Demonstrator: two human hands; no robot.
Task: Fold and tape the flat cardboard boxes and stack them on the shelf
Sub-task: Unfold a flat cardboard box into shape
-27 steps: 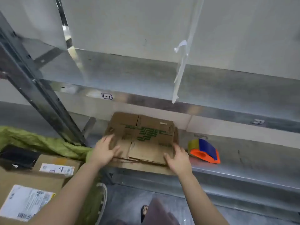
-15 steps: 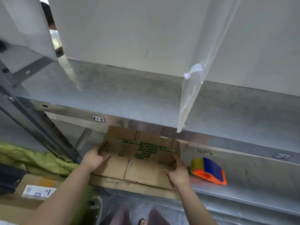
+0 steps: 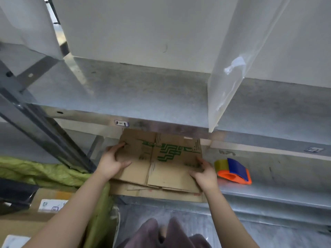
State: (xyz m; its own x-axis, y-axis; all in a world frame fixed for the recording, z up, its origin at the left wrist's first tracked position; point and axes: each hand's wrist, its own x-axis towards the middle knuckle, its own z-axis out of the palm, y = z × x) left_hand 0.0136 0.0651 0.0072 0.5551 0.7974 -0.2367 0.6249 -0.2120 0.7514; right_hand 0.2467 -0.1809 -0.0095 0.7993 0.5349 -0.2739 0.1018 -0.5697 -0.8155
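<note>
1. grey metal shelves (image 3: pixel 268 192) fill the view, with a white wall behind and a clear plastic strip (image 3: pixel 231 83) hanging down over the upper shelf.
2. flat cardboard boxes (image 3: pixel 161 158) lie in a small stack at the front edge of the lower shelf, partly tucked under the upper shelf; the top one has green print.
3. left hand (image 3: pixel 112 162) is on the stack's left side, thumb on top of the top box and fingers curled at its left edge, gripping it.
4. right hand (image 3: pixel 205 173) is on the stack's right front corner, fingers pressing down on the top box and thumb along its right edge; whether it grips under the edge cannot be told.
5. tape dispenser (image 3: pixel 234 171), orange and blue with a yellowish roll, sits on the same shelf just right of the right hand, not touching it.
6. green cloth (image 3: pixel 44 172) and brown parcels (image 3: pixel 44 212) with labels lie at the lower left, off the shelf.
</note>
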